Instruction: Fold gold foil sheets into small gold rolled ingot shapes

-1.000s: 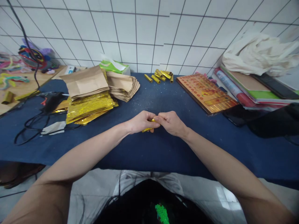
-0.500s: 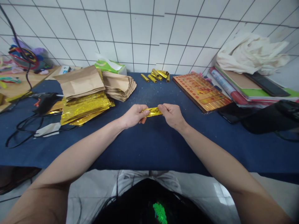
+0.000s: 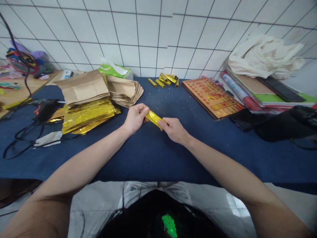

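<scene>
A shiny strip of gold foil paper (image 3: 154,118), rolled or folded narrow, is stretched between my hands above the blue cloth. My left hand (image 3: 135,117) pinches its upper left end between thumb and fingers. At the lower right end, my right hand (image 3: 174,129) grips it the same way. The strip slants down to the right. Beyond the hands, several rolled gold paper tubes (image 3: 164,80) lie near the wall. To the left is a stack of gold foil sheets (image 3: 88,115), with brown paper sheets (image 3: 83,87) on top.
A black glue gun (image 3: 46,110) and its looped cable lie at the left. An orange printed pack (image 3: 214,98) rests at the right, beside a pile of books (image 3: 279,96) topped by a white cloth bag (image 3: 264,58). A black pouch-like object (image 3: 279,127) sits at the right edge.
The gold strip has tilted from nearly level to slanting. My left hand has risen and moved slightly left; my right hand has dropped lower and moved left.
</scene>
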`<state>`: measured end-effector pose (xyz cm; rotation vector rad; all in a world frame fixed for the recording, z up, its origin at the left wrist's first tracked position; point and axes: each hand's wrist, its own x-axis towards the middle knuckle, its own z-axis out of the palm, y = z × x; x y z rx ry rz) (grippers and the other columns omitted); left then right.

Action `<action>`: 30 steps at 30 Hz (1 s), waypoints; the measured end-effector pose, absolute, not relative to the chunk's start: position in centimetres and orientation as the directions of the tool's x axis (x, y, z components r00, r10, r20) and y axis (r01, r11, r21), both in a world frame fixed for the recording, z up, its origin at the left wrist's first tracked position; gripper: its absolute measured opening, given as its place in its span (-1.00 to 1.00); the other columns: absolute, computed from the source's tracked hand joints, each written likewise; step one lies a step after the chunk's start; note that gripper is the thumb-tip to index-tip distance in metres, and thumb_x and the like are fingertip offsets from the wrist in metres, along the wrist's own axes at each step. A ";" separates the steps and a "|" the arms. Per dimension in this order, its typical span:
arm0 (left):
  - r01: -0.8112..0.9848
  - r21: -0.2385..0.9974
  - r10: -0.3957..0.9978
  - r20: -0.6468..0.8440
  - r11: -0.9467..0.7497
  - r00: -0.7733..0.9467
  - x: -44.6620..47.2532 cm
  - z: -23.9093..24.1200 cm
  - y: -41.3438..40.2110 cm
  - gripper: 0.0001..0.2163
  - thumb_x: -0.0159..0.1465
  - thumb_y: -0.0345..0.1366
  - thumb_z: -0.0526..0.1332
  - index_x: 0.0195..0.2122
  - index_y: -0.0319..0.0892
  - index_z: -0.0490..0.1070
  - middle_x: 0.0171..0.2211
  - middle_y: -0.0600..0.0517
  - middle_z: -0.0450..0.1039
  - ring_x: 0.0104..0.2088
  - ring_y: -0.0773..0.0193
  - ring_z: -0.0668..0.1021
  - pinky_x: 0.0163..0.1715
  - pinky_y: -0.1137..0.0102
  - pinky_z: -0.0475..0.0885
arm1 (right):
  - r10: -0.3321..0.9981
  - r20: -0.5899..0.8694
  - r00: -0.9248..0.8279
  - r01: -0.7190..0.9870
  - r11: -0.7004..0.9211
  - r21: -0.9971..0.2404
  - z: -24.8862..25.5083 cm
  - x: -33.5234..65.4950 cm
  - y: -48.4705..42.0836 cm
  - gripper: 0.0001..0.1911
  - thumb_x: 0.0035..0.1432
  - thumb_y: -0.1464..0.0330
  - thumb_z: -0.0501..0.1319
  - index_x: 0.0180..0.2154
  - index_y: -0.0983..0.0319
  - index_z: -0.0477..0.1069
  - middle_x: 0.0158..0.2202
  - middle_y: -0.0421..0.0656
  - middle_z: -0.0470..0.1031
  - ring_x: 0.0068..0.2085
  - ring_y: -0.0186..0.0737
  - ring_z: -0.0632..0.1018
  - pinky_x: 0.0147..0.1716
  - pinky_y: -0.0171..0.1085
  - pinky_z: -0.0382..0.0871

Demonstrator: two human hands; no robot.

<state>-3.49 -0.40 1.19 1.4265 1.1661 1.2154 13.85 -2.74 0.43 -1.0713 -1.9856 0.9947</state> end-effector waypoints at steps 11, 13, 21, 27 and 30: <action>0.434 0.845 0.910 0.136 -0.313 0.392 -2.6 1.2 -2.3 -0.81 0.20 -0.31 0.04 -0.54 -0.22 0.27 -0.67 0.16 0.22 -0.61 0.45 0.29 -0.57 0.53 0.17 | 0.841 -0.035 -0.539 0.307 0.157 -0.939 0.1 13.7 -2.6 -0.58 0.02 0.06 0.17 -0.59 0.27 0.23 -0.64 -0.33 0.13 -0.59 -0.48 0.16 -0.62 -0.39 0.01; 0.450 0.836 0.907 0.124 -0.314 0.403 -2.3 1.3 -2.8 -0.79 0.21 -0.30 0.02 -0.55 -0.21 0.25 -0.67 0.17 0.20 -0.61 0.45 0.28 -0.57 0.52 0.16 | 0.835 -0.067 -0.547 0.314 0.131 -0.940 0.0 13.7 -2.5 -0.57 0.00 0.07 0.19 -0.64 0.26 0.19 -0.66 -0.34 0.11 -0.61 -0.49 0.15 -0.64 -0.40 0.00; 0.405 0.870 0.955 0.212 -0.282 0.209 -3.3 1.4 -1.3 -0.79 0.19 -0.28 0.04 -0.56 -0.20 0.23 -0.69 0.18 0.14 -0.64 0.45 0.20 -0.60 0.51 0.10 | 0.801 -0.117 -0.587 0.324 0.100 -0.941 0.6 13.8 -2.6 -0.62 0.08 0.13 0.12 -0.57 0.30 0.34 -0.71 -0.31 0.25 -0.66 -0.49 0.22 -0.63 -0.40 0.06; 0.330 0.916 0.967 0.178 -0.230 0.181 -3.5 1.5 -0.7 -0.80 0.18 -0.30 0.06 -0.57 -0.21 0.23 -0.75 0.20 0.12 -0.71 0.48 0.16 -0.69 0.53 0.04 | 0.813 -0.054 -0.580 0.369 0.203 -0.907 0.9 13.9 -2.6 -0.62 0.15 0.17 0.03 -0.58 0.27 0.29 -0.73 -0.35 0.14 -0.68 -0.49 0.15 -0.63 -0.40 0.02; 0.310 0.921 0.964 0.182 -0.236 0.194 -3.6 1.6 -0.6 -0.80 0.19 -0.31 0.06 -0.57 -0.22 0.24 -0.77 0.20 0.14 -0.73 0.49 0.17 -0.70 0.55 0.05 | 0.818 -0.018 -0.575 0.416 0.273 -0.867 1.1 14.0 -2.7 -0.61 0.17 0.17 0.01 -0.56 0.27 0.31 -0.72 -0.34 0.16 -0.67 -0.48 0.18 -0.59 -0.39 0.06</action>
